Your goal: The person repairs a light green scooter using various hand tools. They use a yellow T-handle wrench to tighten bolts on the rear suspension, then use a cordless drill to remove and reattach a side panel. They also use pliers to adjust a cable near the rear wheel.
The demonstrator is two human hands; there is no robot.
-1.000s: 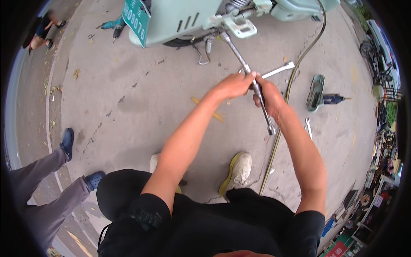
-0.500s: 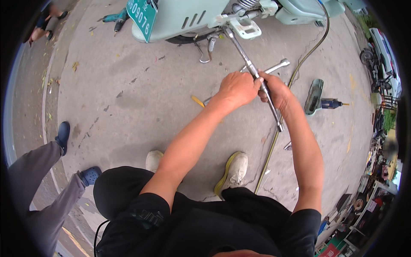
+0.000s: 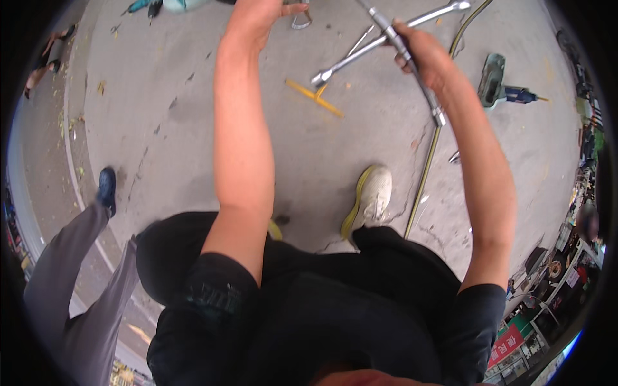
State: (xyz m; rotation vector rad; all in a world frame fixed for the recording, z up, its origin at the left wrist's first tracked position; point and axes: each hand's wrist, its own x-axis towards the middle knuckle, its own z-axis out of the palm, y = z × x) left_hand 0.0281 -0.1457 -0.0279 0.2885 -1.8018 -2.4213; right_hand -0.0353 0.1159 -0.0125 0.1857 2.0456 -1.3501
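Left hand was cut by the top edge; whether it gripped anything could not be told. One end of the chrome cross wrench ran out of frame. Right hand: fingers partly hidden by the wrench. A metal tool was mostly covered by the right forearm. Bystander's upper body lay outside the view, grey trouser legs showing. Shelf clutter: too small to identify.

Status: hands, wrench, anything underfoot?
Right hand gripping silver cross wrench. Left hand off it, cut by picture's top edge, grip unclear. Hose and yellow T-shaped tool on ground nearby.
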